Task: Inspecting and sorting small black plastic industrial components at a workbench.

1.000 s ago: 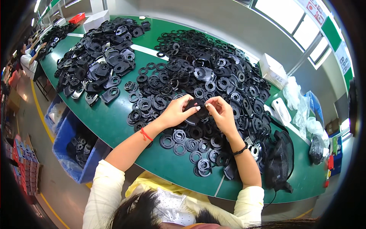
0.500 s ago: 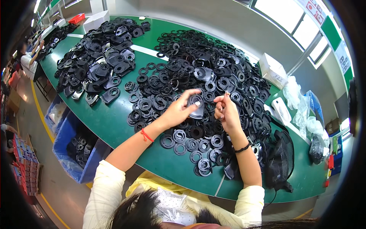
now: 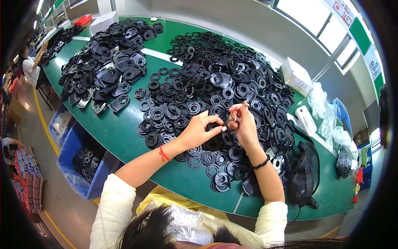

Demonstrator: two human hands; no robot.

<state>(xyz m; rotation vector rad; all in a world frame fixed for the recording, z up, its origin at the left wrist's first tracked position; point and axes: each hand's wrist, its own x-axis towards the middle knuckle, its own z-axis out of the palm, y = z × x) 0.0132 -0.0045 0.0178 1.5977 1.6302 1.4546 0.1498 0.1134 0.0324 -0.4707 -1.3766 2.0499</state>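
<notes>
My left hand, with a red cord bracelet at its wrist, pinches a black plastic part between thumb and fingers. The part is turned nearly edge-on and mostly hidden by the fingers. My right hand, wearing a dark bracelet, is right beside it, with curled lower fingers at the part's edge. Its thumb and forefinger are pressed together, pointing up; whatever is between them is too small to make out. Beneath both hands spreads a large heap of black rings and ring-shaped plates.
A second heap of black plates lies left on the green table. Blue bins stand below its left edge. To the right are a black mesh bag, a white slotted device, a white box and plastic bags.
My left hand has lowered slightly and moved right, turning the black part from face-up to nearly edge-on. The right hand has shifted slightly left, and the two hands are closer together.
</notes>
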